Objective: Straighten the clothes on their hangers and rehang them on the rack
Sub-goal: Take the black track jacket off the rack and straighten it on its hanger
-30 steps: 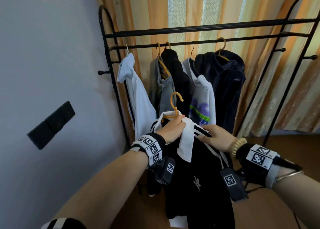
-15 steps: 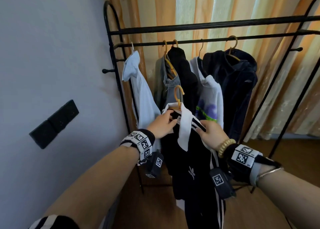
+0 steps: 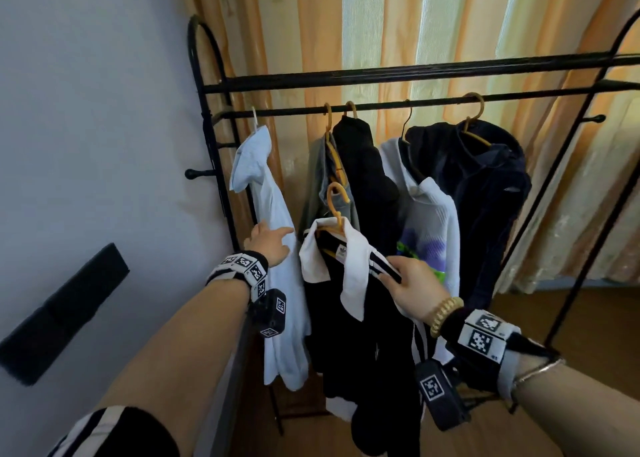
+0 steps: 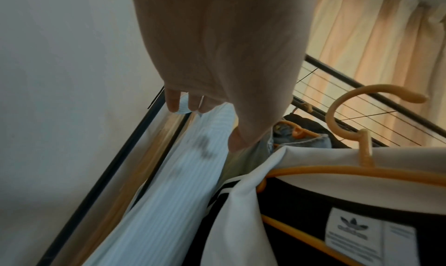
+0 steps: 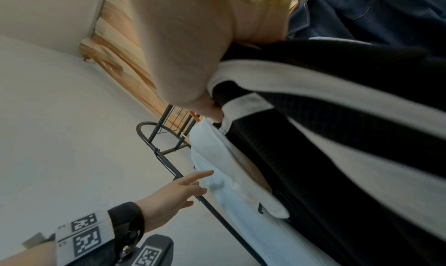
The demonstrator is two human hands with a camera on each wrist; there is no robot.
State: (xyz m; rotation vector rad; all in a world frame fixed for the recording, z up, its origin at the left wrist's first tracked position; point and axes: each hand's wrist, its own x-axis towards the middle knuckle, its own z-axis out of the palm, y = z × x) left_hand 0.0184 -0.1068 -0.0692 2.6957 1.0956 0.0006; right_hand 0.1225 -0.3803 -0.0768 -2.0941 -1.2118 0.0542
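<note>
Behind rack (image 3: 398, 108): striped curtain (image 3: 398, 20); grey wall (image 3: 86, 110) left.

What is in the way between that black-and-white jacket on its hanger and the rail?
The rail stretch above the jacket already carries the grey garment and black garment. A free gap lies further left, beside the light blue shirt, which the left hand reaches toward.

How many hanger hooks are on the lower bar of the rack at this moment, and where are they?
5. A white hook at the left end, two orange hooks side by side, one dark hook, one orange hook rightmost. The jacket's hanger is not hung yet.
</note>
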